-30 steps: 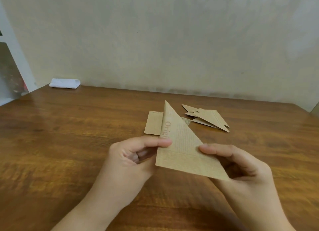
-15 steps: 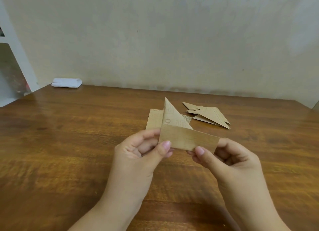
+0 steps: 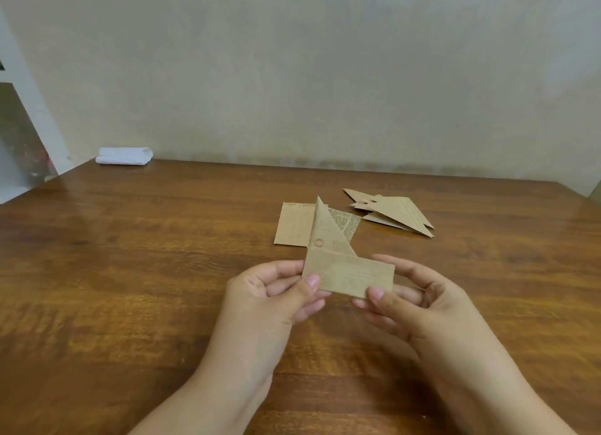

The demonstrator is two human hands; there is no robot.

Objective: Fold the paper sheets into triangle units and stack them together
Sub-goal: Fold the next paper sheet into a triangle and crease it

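Note:
A part-folded brown printed paper piece is held upright above the wooden table. Its lower edge is folded up into a flat band, with a triangle standing above it. My left hand pinches the band's left end between thumb and fingers. At the band's right end, my right hand pinches it with the thumb in front. Behind it, flat unfolded paper sheets lie on the table. A small pile of finished triangle units rests further back on the right.
A folded white cloth lies at the table's far left corner by the wall. A white frame edge stands at the left. The table's right edge runs near the triangle pile.
The piece was a plain open triangle a second ago; its lower strip has since been folded up into a band, and both hands shifted to pinch that band's ends.

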